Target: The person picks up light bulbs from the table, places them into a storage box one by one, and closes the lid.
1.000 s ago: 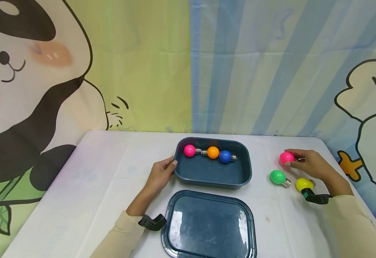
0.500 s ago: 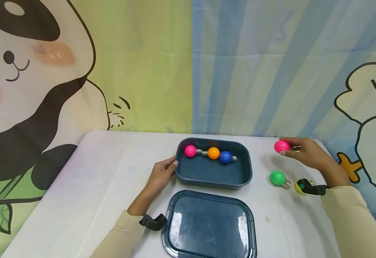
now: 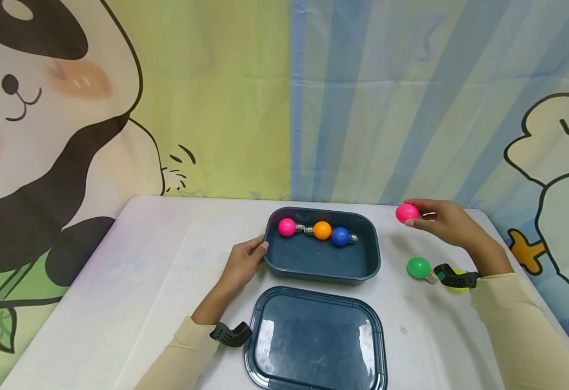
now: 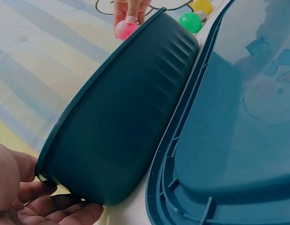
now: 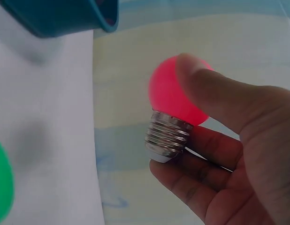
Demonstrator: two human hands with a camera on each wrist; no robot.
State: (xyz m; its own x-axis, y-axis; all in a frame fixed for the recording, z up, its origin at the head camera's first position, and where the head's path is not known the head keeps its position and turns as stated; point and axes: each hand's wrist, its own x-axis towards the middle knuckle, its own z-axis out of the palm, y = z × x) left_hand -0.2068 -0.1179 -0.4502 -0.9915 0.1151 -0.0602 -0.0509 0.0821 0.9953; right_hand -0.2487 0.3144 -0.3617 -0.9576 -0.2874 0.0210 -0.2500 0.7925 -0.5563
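Note:
My right hand (image 3: 447,221) holds a pink light bulb (image 3: 407,213) above the table, right of the dark blue tray (image 3: 314,265). The right wrist view shows the thumb across the pink globe and the fingers behind its silver screw base (image 5: 167,135). My left hand (image 3: 241,264) grips the tray's left rim, thumb on top and fingers beneath in the left wrist view. Inside the tray lie another pink bulb (image 3: 286,227), an orange bulb (image 3: 322,230) and a blue bulb (image 3: 340,236), in a row along the far side.
A green bulb (image 3: 418,267) lies on the white table (image 3: 167,303) below my right hand. Beside it, a yellow bulb (image 3: 458,287) is mostly hidden by the black wrist strap (image 3: 455,277). A dark blue lid (image 3: 316,341) lies in front of the tray. A printed curtain (image 3: 343,108) hangs behind.
My right hand has lifted the pink bulb off the table and carried it up and leftward, toward the tray. The left hand stays at the tray's rim.

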